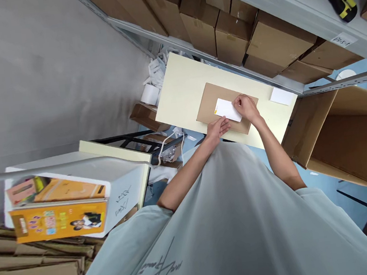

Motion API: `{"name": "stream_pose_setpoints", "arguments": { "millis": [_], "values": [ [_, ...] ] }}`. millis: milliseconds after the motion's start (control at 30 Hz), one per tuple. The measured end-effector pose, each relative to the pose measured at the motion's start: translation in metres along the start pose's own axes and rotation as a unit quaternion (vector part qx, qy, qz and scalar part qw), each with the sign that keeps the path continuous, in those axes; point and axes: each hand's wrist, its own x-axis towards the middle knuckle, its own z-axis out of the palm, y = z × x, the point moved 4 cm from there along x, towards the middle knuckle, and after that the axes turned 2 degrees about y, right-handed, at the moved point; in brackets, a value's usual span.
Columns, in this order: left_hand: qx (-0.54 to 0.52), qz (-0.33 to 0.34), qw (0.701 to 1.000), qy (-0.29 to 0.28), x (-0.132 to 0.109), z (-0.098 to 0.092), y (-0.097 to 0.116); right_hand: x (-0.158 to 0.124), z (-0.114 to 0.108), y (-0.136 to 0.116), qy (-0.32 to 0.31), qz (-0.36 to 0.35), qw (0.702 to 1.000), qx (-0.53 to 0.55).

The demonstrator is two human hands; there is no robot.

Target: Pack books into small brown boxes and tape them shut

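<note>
A flat brown cardboard piece or thin box (205, 108) lies at a slant on the pale yellow tabletop (177, 89). On it rests a white rectangular label or card (226, 109) with a small yellow mark at its left end. My right hand (247, 108) has its fingers curled together in a pinch at the label's right end, covering that end. At the label's lower edge lies my left hand (217, 129), fingers stretched out over the near edge of the cardboard.
A stack of white paper (281, 96) lies at the table's right end. An open carton (350, 135) stands to the right. Shelves with brown boxes (231, 38) rise behind the table. At left is a white bin (124, 202) with orange packages (60, 219).
</note>
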Motion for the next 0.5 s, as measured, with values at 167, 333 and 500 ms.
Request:
{"name": "stream_pose_setpoints", "arguments": {
  "millis": [167, 333, 500],
  "values": [
    [0.021, -0.001, 1.0, 0.001, 0.001, -0.001, 0.002, 0.004, 0.004, -0.002, 0.006, 0.013, 1.0, -0.019],
    [0.018, 0.002, 1.0, -0.009, 0.003, -0.002, 0.004, 0.007, 0.009, -0.005, 0.006, 0.021, 0.998, -0.054],
    [0.033, -0.009, 0.999, -0.003, 0.006, -0.002, 0.006, 0.009, 0.013, -0.005, 0.009, 0.038, 0.996, -0.086]
  ]
}}
